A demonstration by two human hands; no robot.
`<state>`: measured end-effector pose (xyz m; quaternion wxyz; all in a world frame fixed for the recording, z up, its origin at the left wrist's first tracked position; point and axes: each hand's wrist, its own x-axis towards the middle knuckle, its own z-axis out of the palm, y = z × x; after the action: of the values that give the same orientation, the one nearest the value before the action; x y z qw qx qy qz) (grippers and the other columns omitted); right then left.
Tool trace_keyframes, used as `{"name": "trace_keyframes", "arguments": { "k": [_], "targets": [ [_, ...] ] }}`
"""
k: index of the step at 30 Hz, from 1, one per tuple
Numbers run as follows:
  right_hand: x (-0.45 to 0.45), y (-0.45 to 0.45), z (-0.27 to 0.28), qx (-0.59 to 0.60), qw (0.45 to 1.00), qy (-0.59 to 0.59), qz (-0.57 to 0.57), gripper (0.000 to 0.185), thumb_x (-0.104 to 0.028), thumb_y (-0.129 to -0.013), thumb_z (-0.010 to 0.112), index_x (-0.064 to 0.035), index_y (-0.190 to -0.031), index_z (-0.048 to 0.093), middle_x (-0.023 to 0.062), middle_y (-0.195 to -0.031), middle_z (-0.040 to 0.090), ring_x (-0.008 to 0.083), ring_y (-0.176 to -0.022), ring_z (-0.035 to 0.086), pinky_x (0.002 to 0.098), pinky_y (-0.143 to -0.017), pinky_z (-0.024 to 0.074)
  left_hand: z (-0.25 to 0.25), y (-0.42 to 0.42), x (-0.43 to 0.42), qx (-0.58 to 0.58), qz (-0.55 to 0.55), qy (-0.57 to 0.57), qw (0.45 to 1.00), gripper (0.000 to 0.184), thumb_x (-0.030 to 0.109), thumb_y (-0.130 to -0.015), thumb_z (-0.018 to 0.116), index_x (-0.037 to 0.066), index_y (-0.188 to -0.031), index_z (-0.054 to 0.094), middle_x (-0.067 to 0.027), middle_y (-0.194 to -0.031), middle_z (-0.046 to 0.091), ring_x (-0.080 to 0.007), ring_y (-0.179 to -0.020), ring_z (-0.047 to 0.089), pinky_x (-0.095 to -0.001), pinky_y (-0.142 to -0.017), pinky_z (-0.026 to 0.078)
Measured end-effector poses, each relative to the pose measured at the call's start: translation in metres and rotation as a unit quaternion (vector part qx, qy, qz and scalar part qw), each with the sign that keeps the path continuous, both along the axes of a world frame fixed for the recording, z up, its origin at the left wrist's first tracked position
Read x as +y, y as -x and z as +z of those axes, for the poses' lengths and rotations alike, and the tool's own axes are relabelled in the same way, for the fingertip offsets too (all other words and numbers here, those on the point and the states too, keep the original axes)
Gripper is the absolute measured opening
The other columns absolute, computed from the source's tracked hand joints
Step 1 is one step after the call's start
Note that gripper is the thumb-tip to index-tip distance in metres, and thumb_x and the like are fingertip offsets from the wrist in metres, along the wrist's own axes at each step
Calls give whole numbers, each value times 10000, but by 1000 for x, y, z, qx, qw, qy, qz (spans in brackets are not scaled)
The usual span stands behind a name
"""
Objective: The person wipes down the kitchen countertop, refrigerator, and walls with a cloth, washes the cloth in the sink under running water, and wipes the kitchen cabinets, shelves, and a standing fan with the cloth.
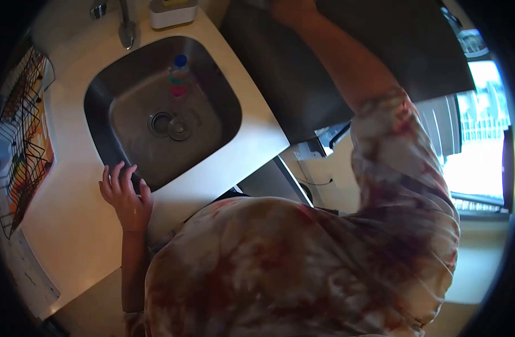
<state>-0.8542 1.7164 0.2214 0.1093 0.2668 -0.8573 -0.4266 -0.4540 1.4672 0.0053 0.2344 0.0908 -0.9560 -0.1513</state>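
My left hand (124, 194) rests at the near left corner of the steel sink (103, 135), fingers spread over its rim and holding nothing. In the basin lies a small clear bottle (179, 78) with a blue cap and something pink at its lower end. A round strainer (179, 128) sits beside the drain hole (159, 123). My right arm stretches far forward over a dark panel. Only part of my right hand (291, 10) shows at the top edge, with its fingers cut off or blurred, so whatever it may hold cannot be made out.
A tap (126, 35) stands behind the sink, near a white caddy (174, 16) with something yellow in it. On the left, a black wire dish rack (27, 135) stands on the white counter (66, 224). The large dark panel (347, 62) borders the counter's right side.
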Motion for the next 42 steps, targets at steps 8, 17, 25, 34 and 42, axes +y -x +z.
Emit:
{"name": "trace_keyframes", "arguments": {
  "k": [8, 17, 25, 34, 42],
  "targets": [
    [-74, 99, -139, -86, 983, -162, 4, 513, -282, -995, 355, -120, -1473, 260, 112, -1550, 153, 309, -1393, 228, 494, -1079, 318, -1, 9, 4, -48, 51, 36, 997, 330, 222, -801, 565, 101, -1108, 579, -115, -1267, 489, -395, -1272, 351, -545, -1048, 232],
    [0, 57, -228, -144, 989, -38, 16, 452, -259, -914, 410, -60, -1309, 505, 153, -1294, 546, 273, -1183, 530, 418, -976, 438, -2, 7, 6, -41, 65, 25, 997, 342, 208, -810, 571, 115, -1139, 564, -102, -1283, 478, -373, -1287, 342, -546, -1061, 210],
    [101, -102, -188, -291, 955, -52, -9, 362, -255, -886, 438, -68, -1105, 657, 158, -1228, 580, 283, -1181, 519, 417, -934, 458, -6, -4, 7, -29, 53, 38, 997, 364, 256, -839, 611, 156, -1183, 545, -76, -1288, 473, -353, -1309, 323, -646, -1028, 205],
    [188, -198, -105, -132, 990, -8, 50, 435, -197, -850, 488, -156, -1281, 533, 28, -1366, 495, 218, -1184, 529, 411, -1009, 393, -9, -8, 2, -27, 39, 39, 998, 364, 291, -844, 597, 165, -1180, 538, -79, -1311, 463, -339, -1342, 284, -639, -1052, 166],
    [138, -167, 141, 283, 943, 170, 41, 442, -225, -921, 438, -120, -1350, 457, 68, -1495, 324, 272, -1329, 367, 483, -1065, 310, -2, -4, 2, -47, 52, 28, 997, 374, 303, -813, 615, 149, -1147, 549, -101, -1305, 461, -355, -1332, 291, -639, -1052, 164]
  ]
}}
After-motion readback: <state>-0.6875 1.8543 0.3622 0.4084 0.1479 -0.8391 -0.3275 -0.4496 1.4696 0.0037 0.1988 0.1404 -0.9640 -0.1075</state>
